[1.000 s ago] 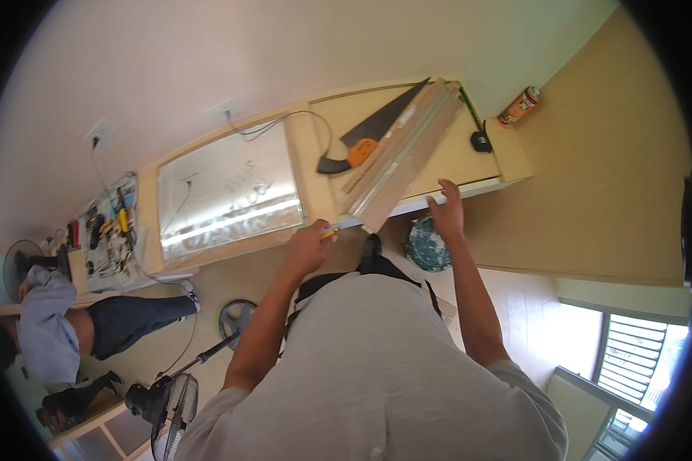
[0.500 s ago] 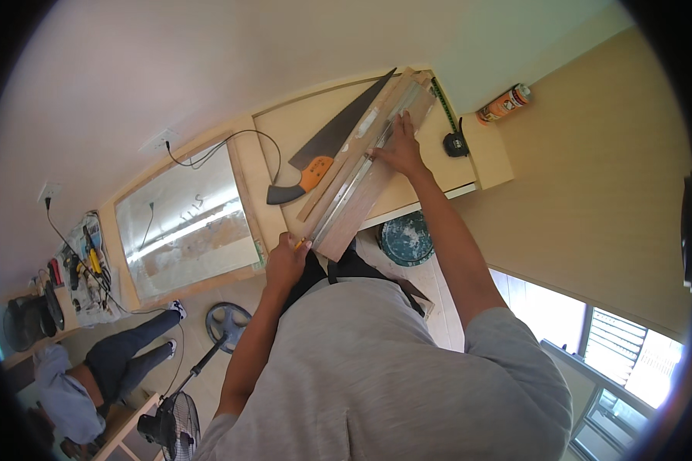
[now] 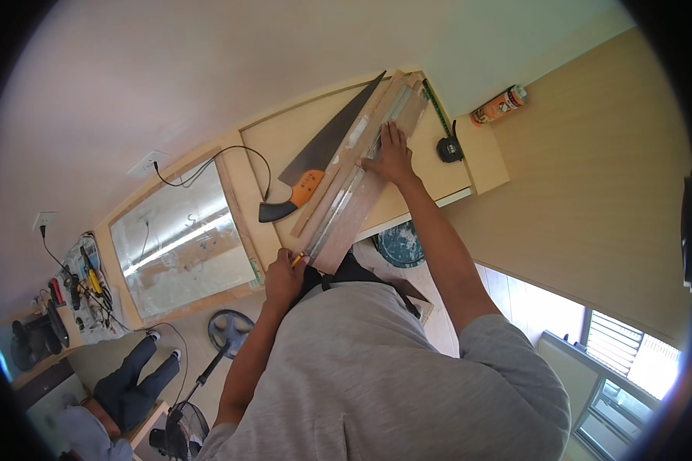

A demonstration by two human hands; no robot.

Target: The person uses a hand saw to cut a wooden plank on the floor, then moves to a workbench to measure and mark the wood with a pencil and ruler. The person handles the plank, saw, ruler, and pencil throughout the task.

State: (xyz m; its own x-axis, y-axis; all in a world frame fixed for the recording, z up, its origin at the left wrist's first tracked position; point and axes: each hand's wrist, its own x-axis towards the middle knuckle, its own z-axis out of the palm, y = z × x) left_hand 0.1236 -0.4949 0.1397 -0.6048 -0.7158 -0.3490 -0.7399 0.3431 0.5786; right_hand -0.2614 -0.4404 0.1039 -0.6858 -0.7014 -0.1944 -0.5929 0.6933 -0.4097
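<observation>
A wooden board [image 3: 347,220] lies slantwise across the bench, its near end at my waist. Along it runs a metal straightedge [image 3: 344,195]. My right hand [image 3: 393,158] presses on the straightedge with thumb and fingers spread apart. Near the board's close end, my left hand [image 3: 283,278] is closed around a yellow pencil [image 3: 297,260], whose tip is by the straightedge's end. A narrow wood strip [image 3: 321,201] lies along the board's left side. Beside it rests a handsaw [image 3: 307,183] with an orange and black handle.
A black tape measure [image 3: 450,149] lies right of the board, its green blade pulled out. An orange tube [image 3: 500,105] stands farther right. A framed mirror-like panel [image 3: 181,230], cable [image 3: 269,165] and tools [image 3: 92,276] are at left. Below are a bucket [image 3: 400,244], fan [image 3: 184,430] and another person [image 3: 123,392].
My view has shifted slightly. Both hands stay at the board, the left one with the pencil at its near end. The other person at lower left has moved lower in the view.
</observation>
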